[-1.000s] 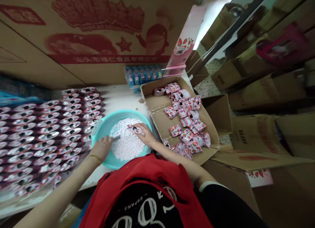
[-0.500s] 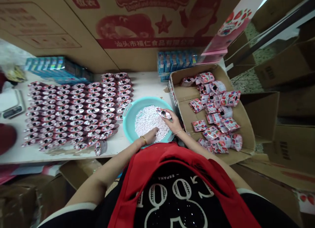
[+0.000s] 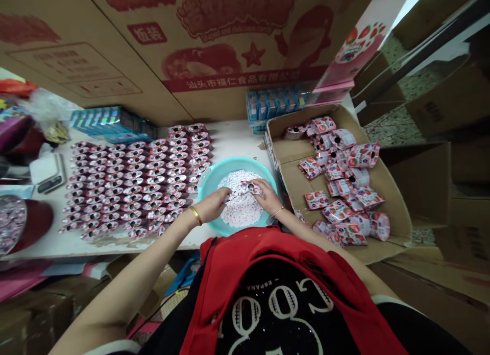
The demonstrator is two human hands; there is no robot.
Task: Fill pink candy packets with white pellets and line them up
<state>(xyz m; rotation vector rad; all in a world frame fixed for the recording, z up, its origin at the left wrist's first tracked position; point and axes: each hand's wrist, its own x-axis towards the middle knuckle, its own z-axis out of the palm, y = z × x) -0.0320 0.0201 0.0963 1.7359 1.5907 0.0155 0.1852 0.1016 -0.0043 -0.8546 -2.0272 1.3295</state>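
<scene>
A turquoise basin point(image 3: 209, 179) of small white candies point(image 3: 239, 214) stands at the table's front edge. Over its right part, my right hand point(image 3: 270, 197) is closed on a small red-and-pink printed pouch point(image 3: 252, 188), its dark round opening facing up. At the basin's left side, my left hand point(image 3: 214, 205) has its fingers pinched together just above the candies, a short way from the pouch. Whatever sits between those fingertips is hidden. Several rows of upright filled pouches point(image 3: 141, 181) stand left of the basin.
To the right, a cut-down cardboard box point(image 3: 287, 145) holds loose pouches point(image 3: 339, 212). Blue packs point(image 3: 111, 122) and more blue packs point(image 3: 275, 102) stand against large printed cartons point(image 3: 214, 102). A scale point(image 3: 48, 171) and a red bucket point(image 3: 38, 219) are at far left.
My left hand has come up out of the candies and moved left. The pouch in my right hand has shifted slightly lower and tilted. The view has swung left, showing more of the bucket.
</scene>
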